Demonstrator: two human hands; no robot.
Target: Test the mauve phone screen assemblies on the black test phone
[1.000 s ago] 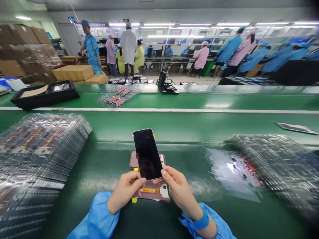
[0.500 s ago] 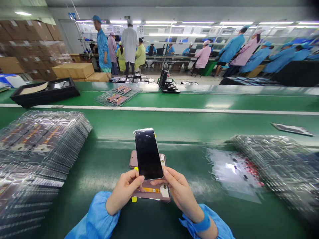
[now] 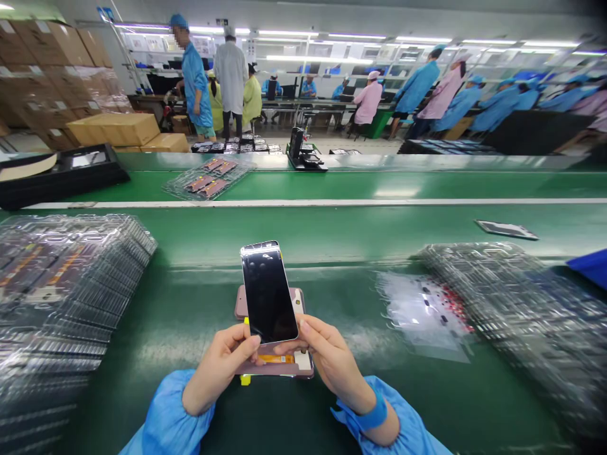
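Observation:
A phone screen (image 3: 269,294) with a black face and thin pale rim is held up, tilted slightly left, its glossy face toward me. My left hand (image 3: 222,360) pinches its lower left corner between thumb and fingers. At the lower right corner my right hand (image 3: 329,354) is closed on the same screen. Below and behind it, brownish-pink panels (image 3: 296,368) lie on the green table, one with an orange flex strip and a white patch. Yellow tabs show at their left edge. The held screen and my hands hide part of these panels.
Stacked clear trays (image 3: 118,253) with panels stand left, more trays (image 3: 502,297) right. Clear bags (image 3: 422,309) with small black and red pieces lie beside them. Further back are a tray of panels (image 3: 208,179), a black box (image 3: 61,180), a black fixture (image 3: 303,151) and a flat panel (image 3: 506,229).
The view has swung a little to the right, so most things sit further left. A blue object has come into view at the right edge. Both hands keep their hold on the screen.

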